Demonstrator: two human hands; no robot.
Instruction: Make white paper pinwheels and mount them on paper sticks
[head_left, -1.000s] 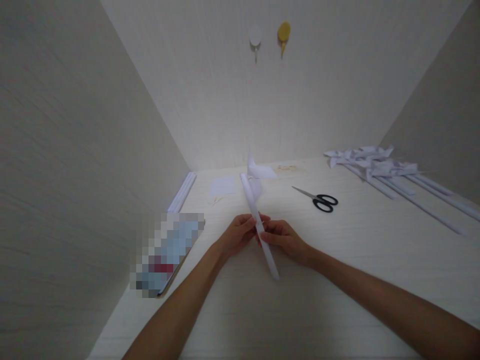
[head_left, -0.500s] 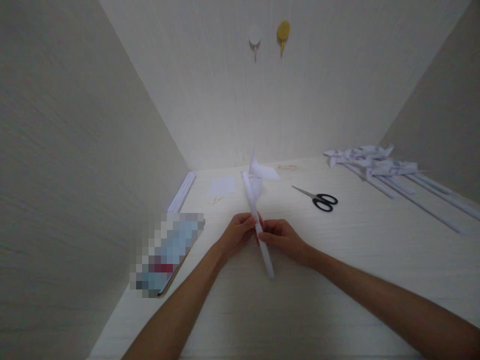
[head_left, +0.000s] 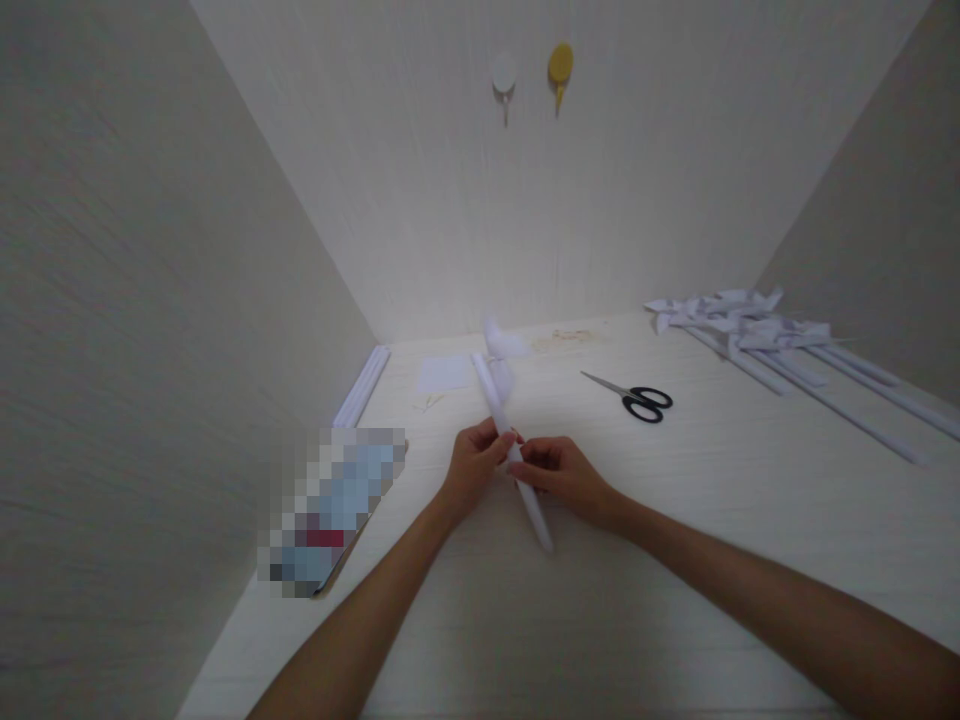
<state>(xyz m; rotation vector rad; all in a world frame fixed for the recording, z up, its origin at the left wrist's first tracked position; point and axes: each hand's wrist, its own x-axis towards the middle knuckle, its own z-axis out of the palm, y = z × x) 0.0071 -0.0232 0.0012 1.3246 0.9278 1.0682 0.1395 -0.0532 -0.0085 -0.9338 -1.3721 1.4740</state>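
A white paper pinwheel has a rolled paper stick point(head_left: 535, 513) and folded blades point(head_left: 501, 345) at its far end. Both my hands grip the stick near its middle, just above the table. My left hand point(head_left: 472, 462) pinches it from the left, and my right hand point(head_left: 559, 478) pinches it from the right. The stick runs diagonally, its near end pointing toward me and the blades toward the back wall.
Black-handled scissors point(head_left: 636, 397) lie right of the pinwheel. A pile of finished paper pinwheels point(head_left: 757, 330) lies at the far right. A small white paper square point(head_left: 445, 374), rolled sticks point(head_left: 363, 385) by the left wall and a blurred flat object point(head_left: 330, 505) are on the left. Two hooks point(head_left: 559, 68) hang on the back wall.
The pinwheel's blades have turned and shifted slightly left. My hands stay on the stick, with small finger movements.
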